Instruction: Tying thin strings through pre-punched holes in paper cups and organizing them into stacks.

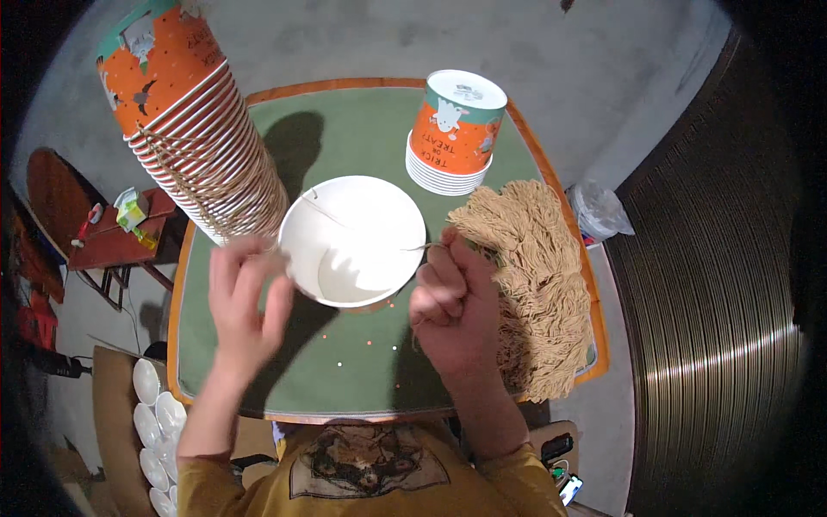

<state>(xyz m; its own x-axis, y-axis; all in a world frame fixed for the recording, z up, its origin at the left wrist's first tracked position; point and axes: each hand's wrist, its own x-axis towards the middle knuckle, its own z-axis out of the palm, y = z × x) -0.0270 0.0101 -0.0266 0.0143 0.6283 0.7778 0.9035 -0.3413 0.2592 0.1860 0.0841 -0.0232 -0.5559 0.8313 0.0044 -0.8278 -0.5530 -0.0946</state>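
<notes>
A white-lined paper bucket [351, 207] stands mouth-up between my hands on the green table. A short end of cord pokes through its right wall, and a thin line hangs inside near the back rim. My right hand [450, 293] is closed beside that wall, pinching the tan cord [437, 246] that passes into the bucket. At the bucket's left rim is my left hand [245, 297], thumb and fingers apart and fingertips smeared by motion; nothing shows in it. A thick heap of tan cords [538, 297] lies just right of my right hand.
A tall leaning stack of orange buckets [202, 138], draped with cords, rises at the left. A shorter upside-down stack [457, 133] stands at the back right. Small dots of scrap [369, 343] lie near me. A box of clear cups [148, 422] sits lower left, a red stool [121, 241] beyond.
</notes>
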